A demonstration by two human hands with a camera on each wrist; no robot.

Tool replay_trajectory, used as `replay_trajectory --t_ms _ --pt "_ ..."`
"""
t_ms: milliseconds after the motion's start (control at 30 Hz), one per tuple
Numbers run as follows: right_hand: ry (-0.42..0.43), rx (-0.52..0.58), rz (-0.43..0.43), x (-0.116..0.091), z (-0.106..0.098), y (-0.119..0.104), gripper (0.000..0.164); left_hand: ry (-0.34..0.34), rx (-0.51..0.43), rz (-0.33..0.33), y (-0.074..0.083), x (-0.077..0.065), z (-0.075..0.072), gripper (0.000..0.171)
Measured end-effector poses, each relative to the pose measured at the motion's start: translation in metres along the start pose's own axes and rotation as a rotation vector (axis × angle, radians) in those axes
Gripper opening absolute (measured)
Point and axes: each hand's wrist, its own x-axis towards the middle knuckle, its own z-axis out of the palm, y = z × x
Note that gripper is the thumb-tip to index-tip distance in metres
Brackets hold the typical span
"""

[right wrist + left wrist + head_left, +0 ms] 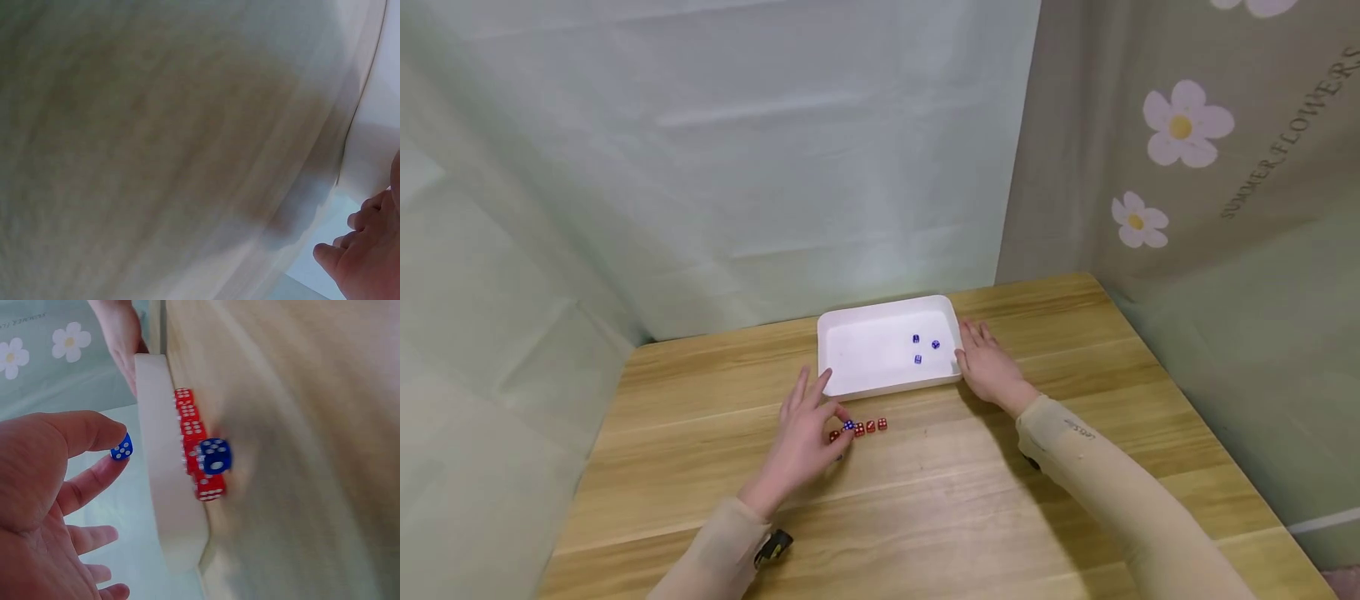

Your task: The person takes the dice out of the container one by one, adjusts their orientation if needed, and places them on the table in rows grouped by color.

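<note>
Between thumb and index finger, my left hand (801, 437) pinches a blue die (122, 447) with white dots, its other fingers spread. Below it on the table, a row of red dice (871, 426) runs along the near side of the white tray (887, 387). A second blue die (215, 456) lies beside that row in the left wrist view, mostly hidden by the hand in the head view. Inside the tray, toward its right end, sit three blue dice (917, 359). My right hand (991, 367) rests against the tray's right end, fingers extended.
The tray stands near the back edge of the wood-grain table (955, 508). Pale curtain cloth (760, 167) hangs behind and at the left. On the right hangs cloth printed with white flowers (1187, 125).
</note>
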Motion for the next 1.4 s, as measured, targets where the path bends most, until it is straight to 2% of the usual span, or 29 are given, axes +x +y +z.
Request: replay_trajectory --t_ms 200,500,700,833,1133,1400 --pt "-0.025 0.028 -0.004 -0.001 -0.004 -0.001 0.066 -0.012 0.013 -0.001 -0.005 -0.012 0.003 0.022" --pt "-0.033 0.03 -0.009 -0.001 -0.007 -0.001 0.067 -0.052 0.101 0.018 -0.012 -0.018 0.008 0.024" --pt "-0.03 0.039 0.005 0.0 -0.005 0.001 0.066 -0.075 0.129 0.034 -0.01 -0.019 0.01 0.023" --pt "-0.017 0.052 0.011 0.0 -0.004 0.002 0.066 -0.083 0.144 0.02 -0.008 -0.019 0.011 0.021" --pt "-0.016 0.025 0.007 -0.002 -0.006 0.003 0.066 -0.105 0.167 0.013 -0.006 -0.018 0.014 0.02" --pt "-0.01 0.0 0.0 -0.002 -0.006 0.003 0.066 -0.101 0.201 0.035 -0.005 -0.019 0.018 0.019"
